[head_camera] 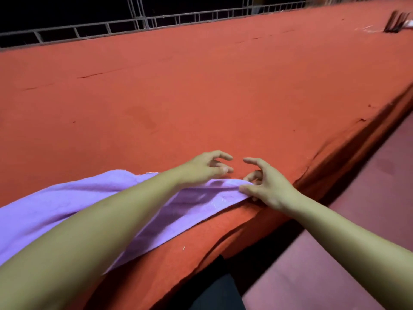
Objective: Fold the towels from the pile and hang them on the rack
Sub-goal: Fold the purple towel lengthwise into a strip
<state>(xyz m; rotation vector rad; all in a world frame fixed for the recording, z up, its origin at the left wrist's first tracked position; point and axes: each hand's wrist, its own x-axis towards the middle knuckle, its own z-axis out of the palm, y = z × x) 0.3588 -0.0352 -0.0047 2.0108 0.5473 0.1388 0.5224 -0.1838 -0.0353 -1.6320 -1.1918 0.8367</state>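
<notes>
a lilac towel (pixel 73 204) is lying across the near edge of a long table covered in orange-red cloth (pixel 201 97), its narrow end reaching toward the right. the left hand (pixel 206 167) is hovering over that end, fingers loosely curled and apart, holding nothing clearly. just beside it, the right hand (pixel 266 185) is pinching the towel's end corner between thumb and fingers. a metal railing (pixel 143 21) is running behind the table.
</notes>
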